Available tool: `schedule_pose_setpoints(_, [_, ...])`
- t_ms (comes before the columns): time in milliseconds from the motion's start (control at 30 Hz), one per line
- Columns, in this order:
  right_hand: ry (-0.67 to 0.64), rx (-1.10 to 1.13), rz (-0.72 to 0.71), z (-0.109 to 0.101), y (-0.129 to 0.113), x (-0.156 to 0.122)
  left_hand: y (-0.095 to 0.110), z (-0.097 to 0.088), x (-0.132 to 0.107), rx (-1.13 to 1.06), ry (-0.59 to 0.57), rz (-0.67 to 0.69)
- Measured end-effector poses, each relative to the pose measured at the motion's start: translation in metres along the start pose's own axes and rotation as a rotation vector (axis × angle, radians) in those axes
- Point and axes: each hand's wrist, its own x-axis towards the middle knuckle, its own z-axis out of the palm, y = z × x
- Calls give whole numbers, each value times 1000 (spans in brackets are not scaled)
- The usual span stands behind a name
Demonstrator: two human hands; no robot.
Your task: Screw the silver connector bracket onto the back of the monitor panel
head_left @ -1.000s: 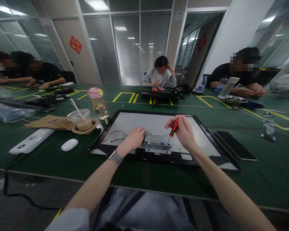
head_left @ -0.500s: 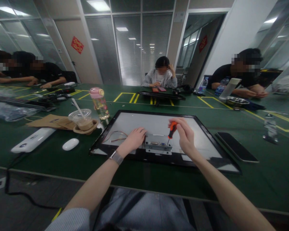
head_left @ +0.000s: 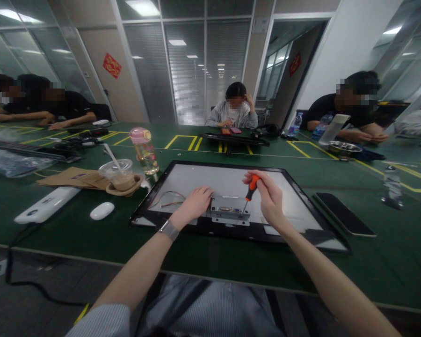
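Observation:
A screwdriver (head_left: pixel 253 186) with an orange and black handle is in my right hand (head_left: pixel 271 199), its shaft slanting down to the ports side of a metal bracket (head_left: pixel 231 213). My right fingers are closed round the handle; the exact tip contact is too small to make out. At the bracket's left end, my left hand (head_left: pixel 196 203) has its fingers bent against the metal, gripping that edge. Beneath both hands lies a flat display panel (head_left: pixel 203 175) with a pale back and black frame. Thin cables (head_left: pixel 168 199) run on the panel left of the bracket.
To the left are a white mouse-shaped object (head_left: pixel 102 211), a white power strip (head_left: pixel 45 206), an iced drink cup (head_left: pixel 117 175) and a pink-lidded bottle (head_left: pixel 144 150). A black phone (head_left: pixel 344 213) lies right of the panel. Several people sit around the green table (head_left: pixel 231 262).
The screwdriver handle has turned slightly in my right hand, and the right fingers have shifted a little. My left hand stays at the bracket.

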Motion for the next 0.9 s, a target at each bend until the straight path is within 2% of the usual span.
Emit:
schedule_pose_setpoints(67, [7, -52, -11, 1, 1, -1, 0, -1, 0, -5, 3, -3])
schedule_pose_setpoints(200, [108, -183, -69, 2, 5, -2, 0, 0, -1, -11, -6, -12])
schedule_pose_setpoints(300, [104, -166, -91, 0, 3, -2, 0, 1, 0, -5, 0, -11])
schedule_pose_setpoints(500, [6, -90, -47, 1, -2, -4, 1, 1, 0, 17, 8, -4])
schedule_pose_setpoints(700, [148, -190, -112, 5, 2, -4, 1, -1, -1, 0, 9, -6])
schedule_pose_setpoints(900, [151, -129, -63, 3, 0, -3, 0, 1, -1, 11, -2, -10])
